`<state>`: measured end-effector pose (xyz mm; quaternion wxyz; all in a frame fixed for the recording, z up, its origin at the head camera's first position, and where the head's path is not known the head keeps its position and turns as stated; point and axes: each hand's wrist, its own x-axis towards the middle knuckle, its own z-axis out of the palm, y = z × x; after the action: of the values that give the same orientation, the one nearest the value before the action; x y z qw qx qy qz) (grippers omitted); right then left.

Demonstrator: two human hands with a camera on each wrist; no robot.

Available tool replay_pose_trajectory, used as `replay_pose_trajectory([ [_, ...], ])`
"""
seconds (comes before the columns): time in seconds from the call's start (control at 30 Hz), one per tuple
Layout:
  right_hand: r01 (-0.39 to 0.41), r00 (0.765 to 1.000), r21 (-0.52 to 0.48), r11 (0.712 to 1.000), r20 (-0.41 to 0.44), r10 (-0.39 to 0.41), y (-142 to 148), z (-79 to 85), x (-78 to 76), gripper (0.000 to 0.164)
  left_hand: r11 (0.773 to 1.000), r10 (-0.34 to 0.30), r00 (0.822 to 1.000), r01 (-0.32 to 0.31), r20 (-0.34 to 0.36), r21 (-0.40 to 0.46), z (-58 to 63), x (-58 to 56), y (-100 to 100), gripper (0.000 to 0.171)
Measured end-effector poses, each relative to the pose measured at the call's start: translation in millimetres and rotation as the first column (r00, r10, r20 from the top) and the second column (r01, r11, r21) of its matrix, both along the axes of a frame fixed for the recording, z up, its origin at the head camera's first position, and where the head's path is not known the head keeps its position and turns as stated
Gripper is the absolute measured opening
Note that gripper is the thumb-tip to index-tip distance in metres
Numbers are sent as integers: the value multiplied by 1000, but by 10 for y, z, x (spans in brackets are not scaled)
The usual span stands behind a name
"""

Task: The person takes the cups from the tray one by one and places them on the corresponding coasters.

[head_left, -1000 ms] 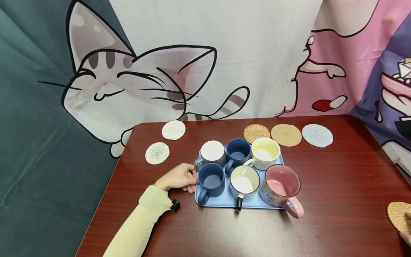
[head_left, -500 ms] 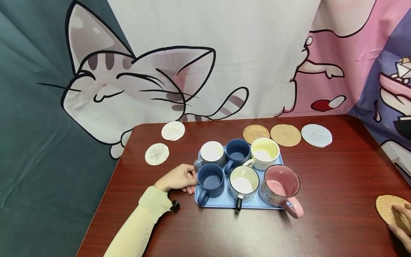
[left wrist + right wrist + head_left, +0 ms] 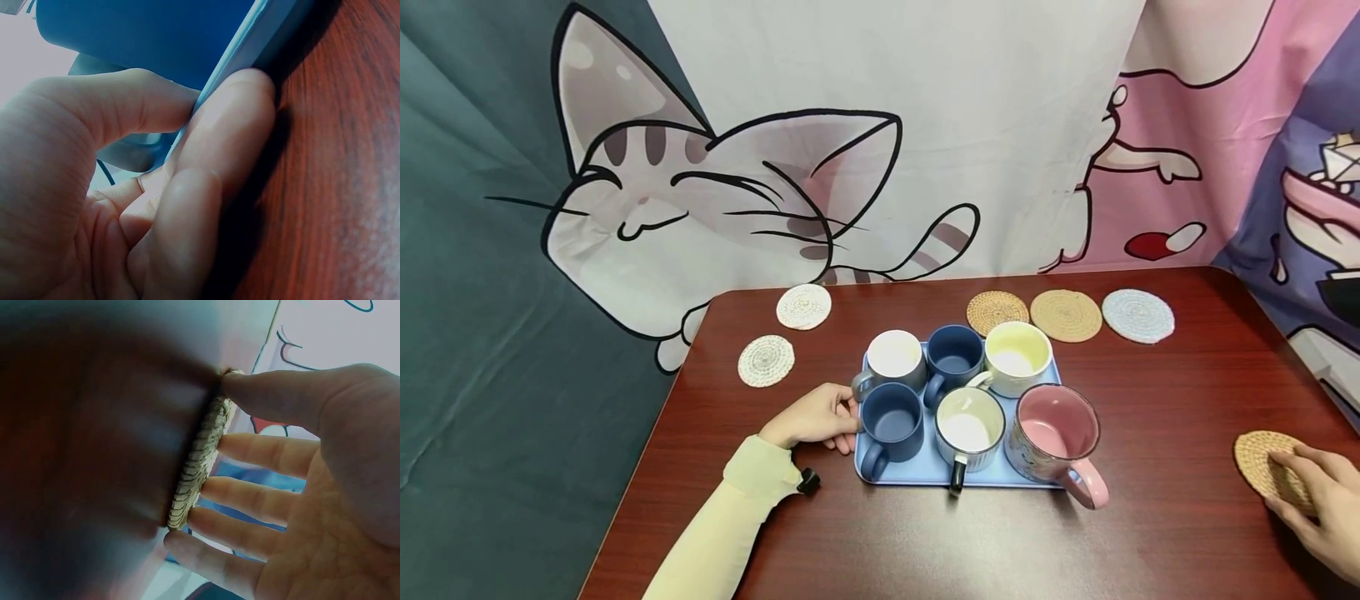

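In the head view my left hand [image 3: 814, 421] pinches the left rim of a blue tray [image 3: 917, 473]. Its thumb lies over the tray's edge [image 3: 230, 59] and curled fingers sit underneath in the left wrist view. On the tray stand several mugs, among them a dark blue mug [image 3: 891, 425] nearest that hand, a black-handled white mug [image 3: 970, 425] and a large pink mug [image 3: 1058, 429]. Far right, my right hand [image 3: 1322, 500] touches a round woven straw coaster [image 3: 1251, 454] with nearly straight fingers. In the right wrist view their tips and the thumb tip meet the coaster seen edge-on.
Behind the tray lie a brown woven coaster [image 3: 997, 312], a tan coaster [image 3: 1066, 316] and a pale blue coaster [image 3: 1138, 316]. Two whitish coasters, a farther one [image 3: 803, 307] and a nearer one [image 3: 766, 361], lie left. A printed curtain [image 3: 1000, 125] hangs behind the table [image 3: 1150, 525].
My right hand has come in from the right edge, bringing the straw coaster leftward and slightly away from me over the table. My left hand, the tray and its mugs have stayed in place.
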<state>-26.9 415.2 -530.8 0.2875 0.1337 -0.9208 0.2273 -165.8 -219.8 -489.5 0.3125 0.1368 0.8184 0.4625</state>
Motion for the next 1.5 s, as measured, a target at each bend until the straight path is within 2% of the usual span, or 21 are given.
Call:
replay_pose_trajectory([
  [0.13, 23, 999, 136, 990, 21, -26, -34, 93, -101, 97, 1000, 1, 1000, -1, -1, 3, -2, 4, 1, 8],
  [0.3, -5, 997, 215, 977, 81, -12, -78, 177, -210, 86, 1000, 6, 1000, -6, -3, -2, 6, 4, 6, 8],
  [0.53, -66, 979, 294, 954, 203, 5, -179, 305, -377, 39, 1000, 9, 1000, -9, -4, -5, 4, 4, 0, 8],
  [0.77, -135, 977, 304, 943, 200, 75, -299, 371, -571, 46, 1000, 14, 1000, -14, -1, -8, -10, -1, -5, 7],
  [1.03, -165, 977, 299, 940, 179, 115, -420, 395, -771, 53, 1000, 8, 1000, -8, 3, 3, -16, -1, 1, 9],
  [1.5, -175, 973, 311, 934, 198, 116, -566, 449, -1003, 59, 1000, 15, 1000, -15, 5, -1, -36, -2, -7, 9],
])
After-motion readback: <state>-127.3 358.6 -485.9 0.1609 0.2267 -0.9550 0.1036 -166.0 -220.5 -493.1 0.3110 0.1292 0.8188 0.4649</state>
